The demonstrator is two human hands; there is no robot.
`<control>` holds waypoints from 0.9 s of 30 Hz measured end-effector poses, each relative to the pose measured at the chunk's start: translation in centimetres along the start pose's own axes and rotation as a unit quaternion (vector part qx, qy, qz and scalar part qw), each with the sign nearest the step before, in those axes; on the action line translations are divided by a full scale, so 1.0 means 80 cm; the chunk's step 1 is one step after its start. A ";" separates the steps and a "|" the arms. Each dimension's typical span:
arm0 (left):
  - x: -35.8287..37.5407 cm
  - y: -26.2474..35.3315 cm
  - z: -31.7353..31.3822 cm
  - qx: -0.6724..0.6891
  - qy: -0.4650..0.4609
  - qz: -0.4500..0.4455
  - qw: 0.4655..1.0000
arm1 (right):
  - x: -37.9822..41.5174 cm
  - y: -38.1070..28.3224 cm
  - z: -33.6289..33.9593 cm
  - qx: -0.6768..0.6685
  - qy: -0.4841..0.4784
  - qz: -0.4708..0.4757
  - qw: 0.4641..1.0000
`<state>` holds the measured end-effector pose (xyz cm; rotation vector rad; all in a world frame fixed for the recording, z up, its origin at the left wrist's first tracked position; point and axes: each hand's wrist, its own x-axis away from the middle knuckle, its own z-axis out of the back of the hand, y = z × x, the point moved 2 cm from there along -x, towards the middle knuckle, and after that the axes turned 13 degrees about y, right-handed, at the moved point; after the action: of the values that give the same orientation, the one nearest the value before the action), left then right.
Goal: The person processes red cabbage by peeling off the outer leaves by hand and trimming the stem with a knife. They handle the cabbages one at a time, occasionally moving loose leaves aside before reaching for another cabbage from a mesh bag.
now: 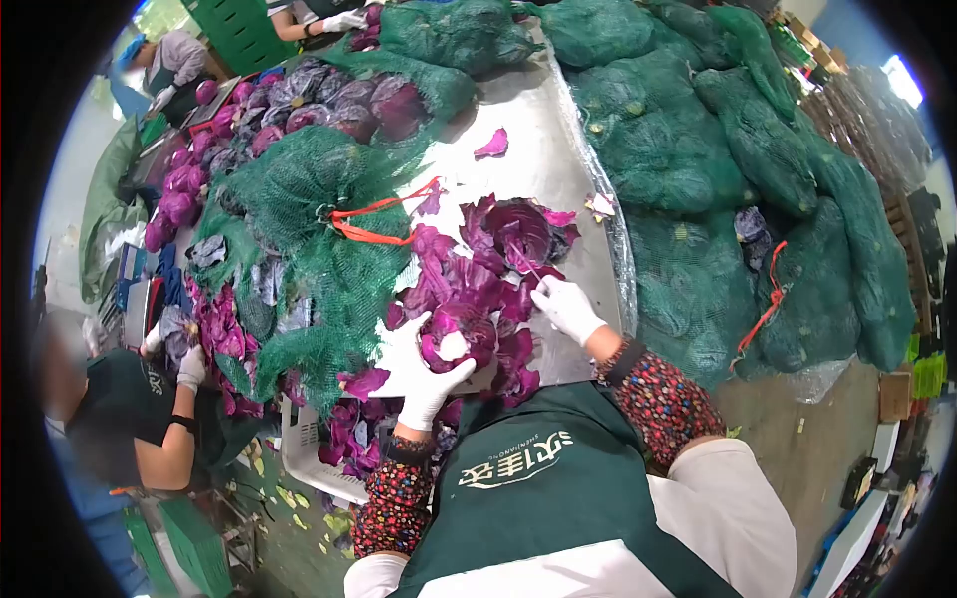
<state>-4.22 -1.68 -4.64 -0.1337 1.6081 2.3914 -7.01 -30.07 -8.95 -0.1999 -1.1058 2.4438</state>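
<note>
My left hand (417, 374), in a white glove, is wrapped round the lower left of a red cabbage (460, 337), whose pale cut stem faces up. At the right, my right hand (568, 307), also gloved, has its fingers pinched together beside loose purple leaves; a thin, reddish strip shows at the fingertips, too small to name. Loose cabbage leaves (431, 267) are heaped on the metal table (518, 100) around and beyond the cabbage. A large cupped leaf (520, 234) lies behind the heap.
Green net sacks (653, 140) are piled at the right. An open net (299, 199) with red cabbages (399, 105) and an orange strap (374, 224) lies at the left. A white crate (299, 439) stands below the table edge. Co-workers (130, 399) are at the left and top.
</note>
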 end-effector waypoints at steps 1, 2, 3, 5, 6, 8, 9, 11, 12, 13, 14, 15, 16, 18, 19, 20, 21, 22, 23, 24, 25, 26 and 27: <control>0.006 -0.013 -0.002 0.081 0.002 0.061 0.995 | 0.006 -0.008 0.002 -0.002 -0.007 0.000 1.000; 0.010 -0.013 -0.002 0.036 0.012 0.080 0.996 | 0.015 -0.021 0.009 0.017 -0.002 0.033 0.999; 0.011 -0.012 -0.007 -0.008 0.021 0.095 0.995 | 0.022 -0.035 0.020 0.036 0.008 0.066 0.997; 0.007 0.008 -0.014 -0.072 0.039 0.055 0.995 | 0.034 -0.063 0.027 0.015 -0.066 0.088 0.994; 0.003 0.017 -0.016 -0.126 0.030 0.009 0.992 | 0.042 -0.072 0.029 0.003 -0.074 0.123 0.990; -0.002 0.023 -0.020 -0.190 0.030 -0.069 0.979 | 0.062 -0.094 0.034 0.007 -0.101 0.163 0.981; -0.005 0.023 -0.020 -0.174 0.016 -0.050 0.983 | 0.071 -0.097 0.032 0.021 -0.117 0.169 0.978; -0.008 0.037 -0.021 -0.181 0.015 -0.052 0.982 | 0.084 -0.097 0.024 0.057 -0.040 0.332 0.941; -0.010 0.040 -0.020 -0.181 0.014 -0.051 0.982 | 0.087 -0.091 0.020 0.060 -0.067 0.290 0.953; -0.011 0.045 -0.020 -0.177 0.007 -0.054 0.983 | 0.090 -0.092 0.019 0.063 -0.094 0.246 0.963; -0.013 0.051 -0.020 -0.174 -0.001 -0.058 0.983 | 0.090 -0.088 0.013 0.119 -0.087 0.280 0.949; -0.015 0.058 -0.020 -0.173 -0.002 -0.057 0.983 | 0.090 -0.087 0.014 0.120 -0.087 0.280 0.949; -0.018 0.072 -0.020 -0.153 -0.030 -0.038 0.987 | 0.088 -0.091 0.017 0.153 -0.081 0.325 0.930; -0.016 0.072 -0.024 -0.132 -0.058 -0.018 0.989 | 0.087 -0.092 0.016 0.185 -0.075 0.371 0.907; -0.014 0.066 -0.027 -0.135 -0.031 -0.019 0.990 | 0.085 -0.090 0.013 0.191 -0.050 0.390 0.899; -0.013 0.061 -0.031 -0.138 -0.005 -0.020 0.990 | 0.083 -0.089 0.012 0.198 -0.025 0.408 0.891; -0.013 0.056 -0.033 -0.136 -0.005 -0.021 0.990 | 0.081 -0.087 0.009 0.200 -0.023 0.408 0.891; -0.015 0.056 -0.034 -0.154 0.002 -0.013 0.988 | 0.077 -0.089 0.007 0.183 -0.035 0.383 0.905; -0.016 0.056 -0.034 -0.173 0.010 -0.004 0.985 | 0.072 -0.089 0.005 0.165 -0.046 0.358 0.918; -0.018 0.057 -0.035 -0.173 0.009 -0.004 0.985 | 0.068 -0.087 0.002 0.165 -0.047 0.358 0.918; -0.021 0.062 -0.036 -0.196 0.013 0.007 0.981 | 0.064 -0.089 0.002 0.155 -0.026 0.373 0.914; -0.022 0.065 -0.037 -0.218 0.016 0.019 0.976 | 0.060 -0.090 0.003 0.146 -0.006 0.388 0.910; -0.022 0.065 -0.039 -0.229 0.038 -0.001 0.973 | 0.055 -0.091 0.004 0.146 -0.005 0.386 0.911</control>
<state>-4.09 -6.67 -0.83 -0.3137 1.0516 2.7413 -8.56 -24.08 -3.12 -0.6310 -0.7154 3.2646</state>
